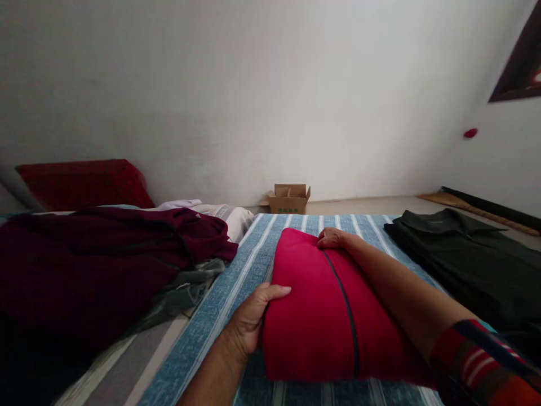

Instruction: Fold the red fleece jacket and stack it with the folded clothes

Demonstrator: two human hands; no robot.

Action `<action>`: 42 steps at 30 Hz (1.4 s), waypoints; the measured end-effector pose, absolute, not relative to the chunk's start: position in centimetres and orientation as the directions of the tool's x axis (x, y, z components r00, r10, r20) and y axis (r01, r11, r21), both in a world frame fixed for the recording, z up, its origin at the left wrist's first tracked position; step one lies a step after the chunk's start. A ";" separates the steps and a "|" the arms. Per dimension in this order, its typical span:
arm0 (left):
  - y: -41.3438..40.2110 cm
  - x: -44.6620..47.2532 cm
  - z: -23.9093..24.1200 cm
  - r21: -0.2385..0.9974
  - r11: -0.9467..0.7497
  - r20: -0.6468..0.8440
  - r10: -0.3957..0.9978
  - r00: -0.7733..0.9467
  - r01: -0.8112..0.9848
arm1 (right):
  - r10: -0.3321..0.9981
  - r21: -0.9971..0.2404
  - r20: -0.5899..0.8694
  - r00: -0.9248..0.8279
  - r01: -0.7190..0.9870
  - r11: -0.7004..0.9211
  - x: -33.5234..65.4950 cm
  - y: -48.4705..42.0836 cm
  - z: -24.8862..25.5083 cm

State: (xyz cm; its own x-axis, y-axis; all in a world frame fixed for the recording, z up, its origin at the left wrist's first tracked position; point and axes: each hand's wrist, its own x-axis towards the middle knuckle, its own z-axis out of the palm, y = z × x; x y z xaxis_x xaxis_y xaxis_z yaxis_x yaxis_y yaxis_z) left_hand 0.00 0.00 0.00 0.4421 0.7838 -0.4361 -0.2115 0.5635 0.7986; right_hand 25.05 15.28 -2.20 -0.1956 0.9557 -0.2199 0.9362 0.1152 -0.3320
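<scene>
A person's two bare hands rest on a folded red garment (321, 316) lying on a bed covered by a blue striped sheet (236, 282). The left hand (251, 318) lies against the garment's near left edge, thumb stretched across the top of the fabric and fingers tucked along the side, lightly gripping the fold. The right hand (332, 238) reaches over the garment to its far edge, fingers curled down onto the cloth and pressing it; whether it pinches the fabric cannot be told. The right forearm lies across the garment, and a red striped sleeve (477, 361) shows at the lower right. A dark seam runs down the garment's middle.

To the left, a heap of maroon clothes (97, 259) spreads over the bed, with grey cloth (186, 290) beneath it and a white piece (230, 217) behind. A red pillow (84, 183) sits at the far left against the wall. To the right, a dark shirt (460, 254) lies flat, well apart from the red garment. A small open cardboard box (289, 198) stands on the floor by the white wall.
</scene>
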 end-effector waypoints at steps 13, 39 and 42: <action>1.7 -0.9 -0.2 0.929 0.206 -0.295 0.914 0.278 0.307 | 0.950 -0.422 -0.271 -0.156 0.906 0.029 26.7 17.1 -1.6; 1.5 0.7 2.2 0.931 0.317 -0.227 0.890 0.394 -0.179 | 0.984 -0.568 -0.054 -0.171 0.815 0.111 27.1 13.2 5.2; 1.3 0.2 6.8 1.000 0.008 0.001 0.938 0.347 -0.022 | 0.972 -0.718 0.196 -0.128 0.657 0.231 28.1 10.1 10.8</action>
